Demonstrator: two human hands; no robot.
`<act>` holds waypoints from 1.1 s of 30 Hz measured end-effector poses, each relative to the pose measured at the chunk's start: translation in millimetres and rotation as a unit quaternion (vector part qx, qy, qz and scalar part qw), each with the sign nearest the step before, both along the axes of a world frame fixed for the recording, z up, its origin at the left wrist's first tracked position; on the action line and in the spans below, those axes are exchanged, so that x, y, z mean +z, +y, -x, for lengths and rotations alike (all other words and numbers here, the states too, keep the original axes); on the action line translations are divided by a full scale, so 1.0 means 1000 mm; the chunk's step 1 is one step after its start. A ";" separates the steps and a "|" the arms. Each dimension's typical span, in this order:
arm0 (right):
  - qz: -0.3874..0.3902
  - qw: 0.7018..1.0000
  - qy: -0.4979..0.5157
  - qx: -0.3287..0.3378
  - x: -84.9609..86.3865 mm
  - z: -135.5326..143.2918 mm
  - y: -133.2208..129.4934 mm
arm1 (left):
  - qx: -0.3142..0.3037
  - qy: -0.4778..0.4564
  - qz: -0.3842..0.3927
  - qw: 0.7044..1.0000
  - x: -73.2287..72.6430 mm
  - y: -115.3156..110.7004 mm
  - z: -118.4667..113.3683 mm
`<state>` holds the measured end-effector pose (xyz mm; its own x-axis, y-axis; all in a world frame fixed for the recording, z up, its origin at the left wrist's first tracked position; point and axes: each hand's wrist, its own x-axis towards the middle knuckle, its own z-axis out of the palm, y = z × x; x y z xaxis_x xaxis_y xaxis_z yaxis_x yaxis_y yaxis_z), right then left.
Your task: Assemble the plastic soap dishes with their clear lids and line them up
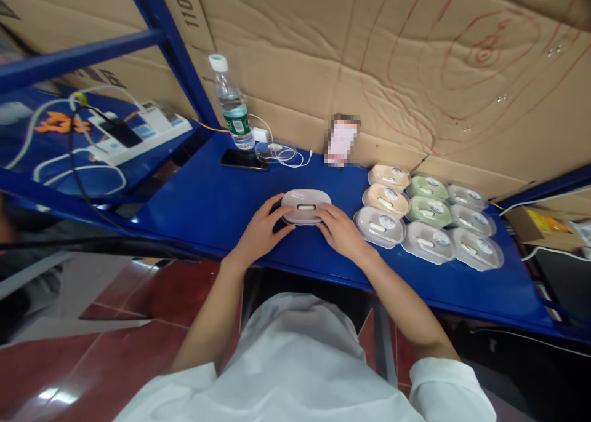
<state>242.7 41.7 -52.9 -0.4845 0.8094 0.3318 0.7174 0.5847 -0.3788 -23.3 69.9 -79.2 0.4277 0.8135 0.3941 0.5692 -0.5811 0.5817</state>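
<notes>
A pale grey oval container [306, 199] with a small light oval piece in its top lies on the blue table in front of me. My left hand [264, 228] holds its left end, thumb on the top edge and fingers round the side. At the right end my right hand [340, 228] grips it, fingertips on the top near the oval piece. To the right stand several similar lidded containers in rows: orange ones [386, 199], green ones [430, 210] and grey ones [428, 242], each with a round label.
A water bottle [234, 117], a black phone [244, 159] and a white cable [295, 157] are at the back left of the blue table [198, 194]. A blurred-out phone [341, 140] leans on the cardboard wall. Left, a power strip [143, 140] lies beyond a blue frame post.
</notes>
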 end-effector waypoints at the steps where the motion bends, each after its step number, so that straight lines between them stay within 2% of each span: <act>1: -0.006 1.000 -0.001 0.003 -0.002 0.000 0.001 | 0.002 -0.003 0.001 1.000 0.000 0.001 0.000; 8: -0.040 0.999 -0.002 0.000 -0.010 -0.002 0.006 | -0.015 -0.016 -0.002 1.000 0.007 0.005 0.006; 16: -0.033 0.999 -0.024 0.023 -0.015 -0.003 0.006 | 0.014 -0.013 -0.024 1.000 -0.010 -0.002 0.004; 18: -0.035 0.999 -0.031 0.018 -0.017 -0.002 0.007 | 0.018 -0.012 -0.024 0.999 -0.011 -0.003 0.006; 20: -0.038 0.999 -0.030 0.009 -0.019 0.000 0.007 | 0.013 -0.008 -0.011 1.000 -0.005 0.002 0.009; 22: -0.041 0.999 -0.027 0.004 -0.020 0.001 0.007 | 0.000 -0.002 0.004 1.000 0.007 0.021 0.010; 24: -0.046 0.999 -0.025 0.001 -0.020 0.003 0.007 | 0.005 0.011 0.003 1.000 0.024 0.054 0.008; 28: -0.053 0.998 -0.025 -0.001 -0.020 0.006 0.005 | 0.114 0.054 -0.027 0.992 0.051 0.134 -0.004; 30: -0.055 0.998 -0.026 0.001 -0.021 0.005 0.005 | 0.155 0.103 -0.001 0.983 0.055 0.163 -0.009; 33: -0.051 0.998 -0.026 0.014 -0.022 0.005 0.005 | 0.152 0.122 0.011 0.981 0.053 0.179 -0.009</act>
<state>238.2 46.8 -75.3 -0.5244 0.7587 0.3865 0.7174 0.6382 -0.2793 -14.3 248.5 -26.2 0.2438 0.9253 0.2904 0.8382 -0.3517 0.4168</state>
